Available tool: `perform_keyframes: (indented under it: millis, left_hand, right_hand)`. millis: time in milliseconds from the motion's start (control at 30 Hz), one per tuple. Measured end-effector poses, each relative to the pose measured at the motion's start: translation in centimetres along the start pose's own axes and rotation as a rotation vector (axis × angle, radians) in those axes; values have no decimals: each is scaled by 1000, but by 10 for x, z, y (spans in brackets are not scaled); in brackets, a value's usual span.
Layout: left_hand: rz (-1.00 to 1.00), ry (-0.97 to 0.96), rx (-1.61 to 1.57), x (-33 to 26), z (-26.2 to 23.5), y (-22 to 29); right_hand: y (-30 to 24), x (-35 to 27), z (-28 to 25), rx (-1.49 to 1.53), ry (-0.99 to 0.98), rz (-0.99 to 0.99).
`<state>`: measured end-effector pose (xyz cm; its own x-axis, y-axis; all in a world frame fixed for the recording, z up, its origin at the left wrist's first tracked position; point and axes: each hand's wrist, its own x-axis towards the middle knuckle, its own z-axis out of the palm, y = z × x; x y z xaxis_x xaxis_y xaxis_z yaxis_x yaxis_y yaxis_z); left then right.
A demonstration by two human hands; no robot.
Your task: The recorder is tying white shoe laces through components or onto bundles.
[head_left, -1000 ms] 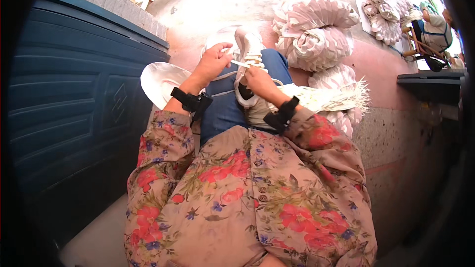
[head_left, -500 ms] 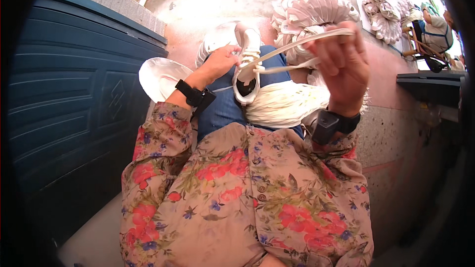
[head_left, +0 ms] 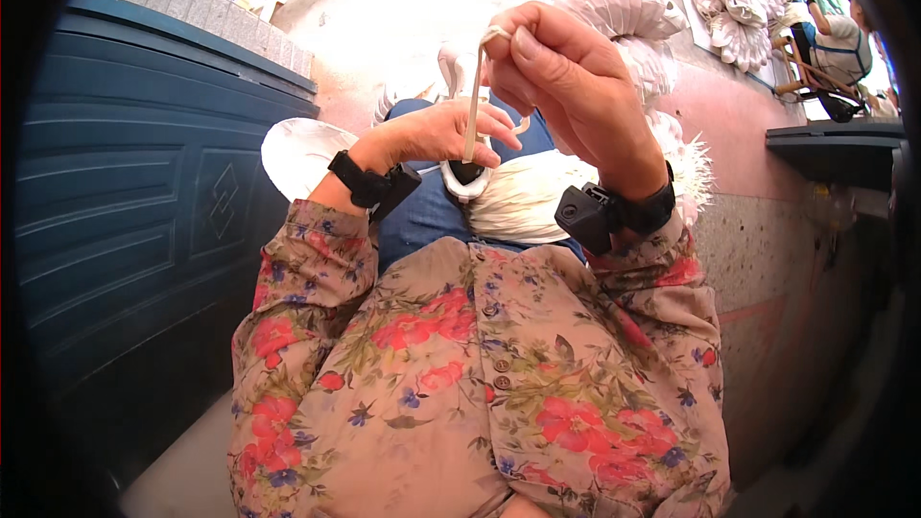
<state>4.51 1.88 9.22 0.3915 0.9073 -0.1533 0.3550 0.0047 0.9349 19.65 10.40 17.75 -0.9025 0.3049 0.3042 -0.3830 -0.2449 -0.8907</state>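
A white shoe [head_left: 464, 191] with a dark inside sits on my lap, most of it hidden behind my left hand [head_left: 451, 134]. The fingers of that hand are stretched out over the shoe's laced part, slightly apart. Pinched in my right hand [head_left: 566, 77], raised up and to the right of it, is a cream shoelace [head_left: 475, 105]. One length of it hangs from the fingertips down past my left fingers. A short loop shows between the hands. Beside the shoe a thick bundle of cream laces [head_left: 528, 200] lies across my thigh.
White shoes [head_left: 633, 14] are packed in curved rows on the floor ahead, with more shoes [head_left: 734, 24] farther right. A white rounded thing [head_left: 293, 153] lies by my left knee. A blue panelled door [head_left: 144, 144] stands at left. Other people are at the far edges.
My right hand has moved left and up, drawing the lace upright. My left hand has shifted right across the shoe, its fingers now stretched out.
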Motion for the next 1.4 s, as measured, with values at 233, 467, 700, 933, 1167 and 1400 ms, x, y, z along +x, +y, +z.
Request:
perform_keyframes:
  millis: [233,467,700,933,1167,1400]
  left_hand:
    - [-177,186,49,-1,4,7]
    - [-115,342,-575,-9,-12,-2]
    - [-188,138,-498,4,-14,1]
    - [135,28,-1266,12,9,-14]
    - [94,-132,-740,15,6,-29]
    - [-273,-189,-472,17,-4,-13]
  right_hand:
    - [12,10,8,147,0,47]
    - [13,8,-14,290,164,-62]
    - [13,16,2,288,25,96]
    - [4,11,4,361,-83,279]
    - [1,12,-8,437,-181,216]
    - [-37,2,-9,-36,-100,343]
